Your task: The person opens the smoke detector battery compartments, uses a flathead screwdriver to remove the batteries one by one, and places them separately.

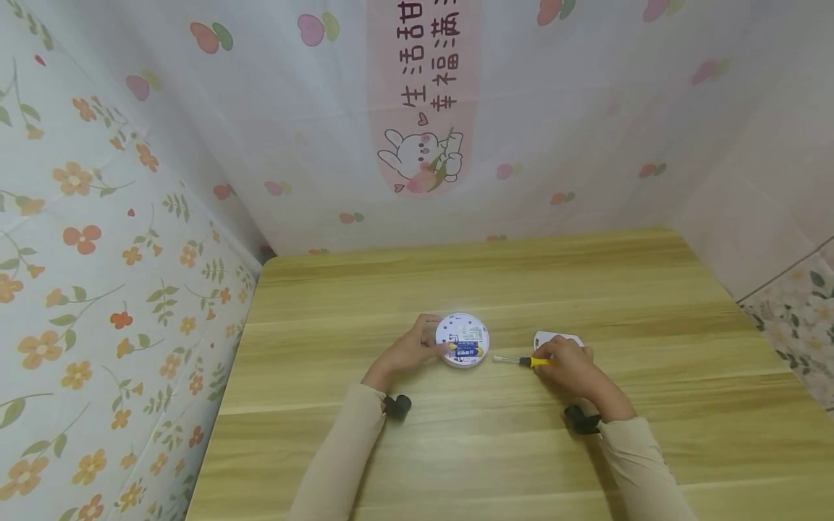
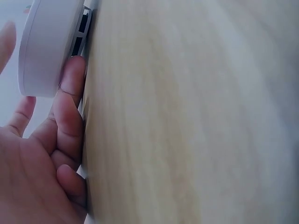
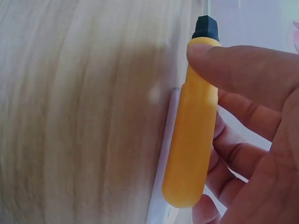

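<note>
My left hand [image 1: 410,352] grips a round white device [image 1: 464,323], which looks like a smoke alarm, by its left edge. Its upturned face carries a label and blue-and-yellow batteries [image 1: 466,349]; the thumb lies over that face. In the left wrist view, fingers reach under the white casing [image 2: 49,46], close to the tabletop. A screwdriver [image 3: 191,140] with a yellow handle and black collar is pinched in my right hand [image 1: 573,367], its metal shaft pointing left toward the device, tip apart from it. Beneath the right hand sits a flat white piece [image 1: 544,337], partly hidden.
Both hands work over a wood-grain table [image 1: 365,289]. A patterned white curtain [image 1: 313,145] hangs behind its far edge, and a floral cloth [image 1: 130,311] hangs along the left side. Each wrist wears a small black camera [image 1: 399,407].
</note>
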A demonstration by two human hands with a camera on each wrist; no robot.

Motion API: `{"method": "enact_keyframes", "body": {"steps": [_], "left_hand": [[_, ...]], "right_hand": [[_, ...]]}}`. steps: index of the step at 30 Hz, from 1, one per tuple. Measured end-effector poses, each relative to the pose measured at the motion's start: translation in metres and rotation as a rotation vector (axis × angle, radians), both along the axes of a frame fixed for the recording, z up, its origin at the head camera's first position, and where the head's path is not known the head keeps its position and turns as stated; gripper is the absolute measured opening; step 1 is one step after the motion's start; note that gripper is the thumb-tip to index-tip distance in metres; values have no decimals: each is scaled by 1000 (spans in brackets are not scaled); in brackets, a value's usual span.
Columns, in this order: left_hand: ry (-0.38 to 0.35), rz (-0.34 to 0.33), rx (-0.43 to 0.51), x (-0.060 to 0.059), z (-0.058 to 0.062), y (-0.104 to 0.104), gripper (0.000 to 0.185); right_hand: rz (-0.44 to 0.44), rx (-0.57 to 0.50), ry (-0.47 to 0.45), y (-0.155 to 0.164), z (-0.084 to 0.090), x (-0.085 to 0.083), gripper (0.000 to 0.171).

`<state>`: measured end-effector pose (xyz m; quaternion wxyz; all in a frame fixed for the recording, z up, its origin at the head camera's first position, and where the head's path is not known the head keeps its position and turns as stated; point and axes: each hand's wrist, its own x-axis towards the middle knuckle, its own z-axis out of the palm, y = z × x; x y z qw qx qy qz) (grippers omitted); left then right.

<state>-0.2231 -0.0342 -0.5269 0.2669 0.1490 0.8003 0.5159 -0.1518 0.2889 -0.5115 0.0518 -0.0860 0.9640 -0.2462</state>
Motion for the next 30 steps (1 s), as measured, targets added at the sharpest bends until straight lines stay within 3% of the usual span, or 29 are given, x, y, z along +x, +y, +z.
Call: {"method": "enact_keyframes", "body": {"steps": [7,15,24,30], "left_hand": [[-38,21,-30,0,-2,-2,41],[-16,21,-46,1,-4,-2,57],[-7,14,-56,1,-2,-2,49],[-16,16,-62,2,0,-3,58]], "right_hand": [[38,-103,39,5,0,0,12],[41,-177,-12,6,0,0,10],[24,-215,-31,8,0,1,10],[18,-208,-9,6,0,1,9]]}}
